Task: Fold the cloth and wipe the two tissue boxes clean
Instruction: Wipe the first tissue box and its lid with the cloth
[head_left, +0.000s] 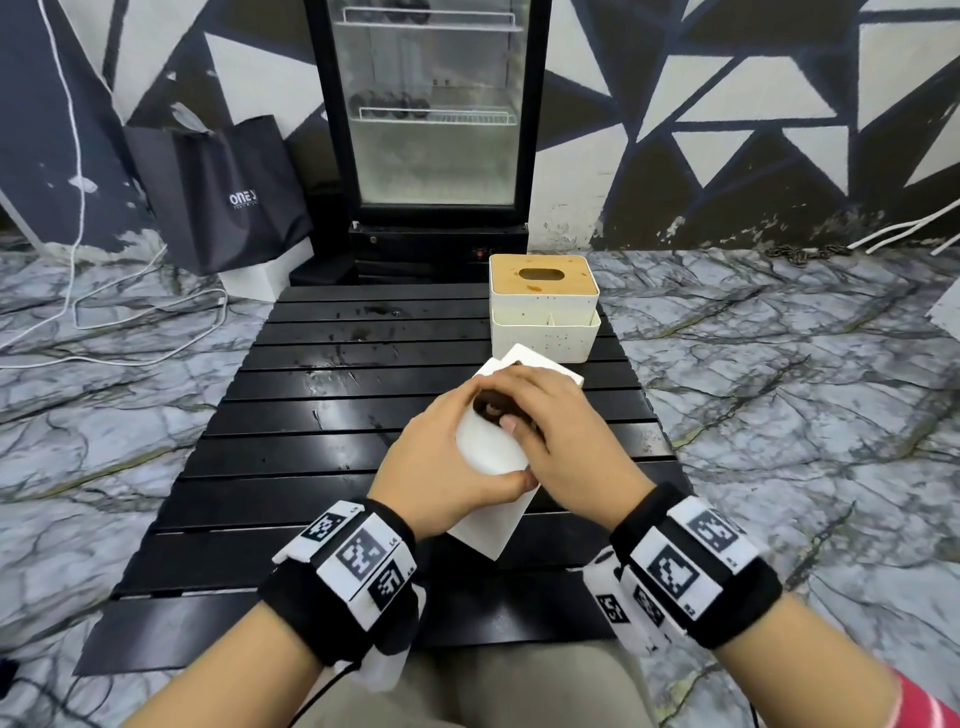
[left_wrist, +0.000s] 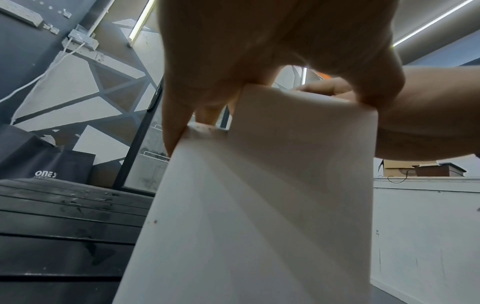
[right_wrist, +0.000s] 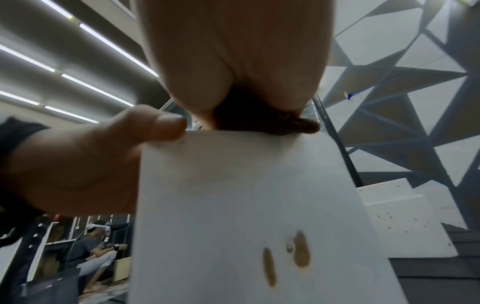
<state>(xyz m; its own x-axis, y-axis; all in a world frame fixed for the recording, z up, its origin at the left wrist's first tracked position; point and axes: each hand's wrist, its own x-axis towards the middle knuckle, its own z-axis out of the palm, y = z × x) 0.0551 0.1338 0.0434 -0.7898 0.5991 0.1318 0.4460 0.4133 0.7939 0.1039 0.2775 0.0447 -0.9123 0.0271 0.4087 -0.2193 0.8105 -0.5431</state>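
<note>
A plain white tissue box (head_left: 491, 452) stands tilted at the middle of the black slatted table (head_left: 291, 467). My left hand (head_left: 447, 457) grips its top end (left_wrist: 272, 164), thumb on the near side. My right hand (head_left: 545, 415) holds a bunched dark brown cloth (head_left: 491, 408) and presses it on the box's top (right_wrist: 275, 123). Brown stains (right_wrist: 301, 255) mark the box side facing the right wrist view. A second tissue box (head_left: 543, 306), white with a wooden lid and oval slot, stands behind at the table's far right.
A glass-door fridge (head_left: 431, 114) stands behind the table, a black shopping bag (head_left: 223, 192) to its left. White cables (head_left: 78, 291) lie on the marble floor. Wet smears (head_left: 358, 322) show on the far slats. Another seated person (right_wrist: 91, 246) appears in the right wrist view.
</note>
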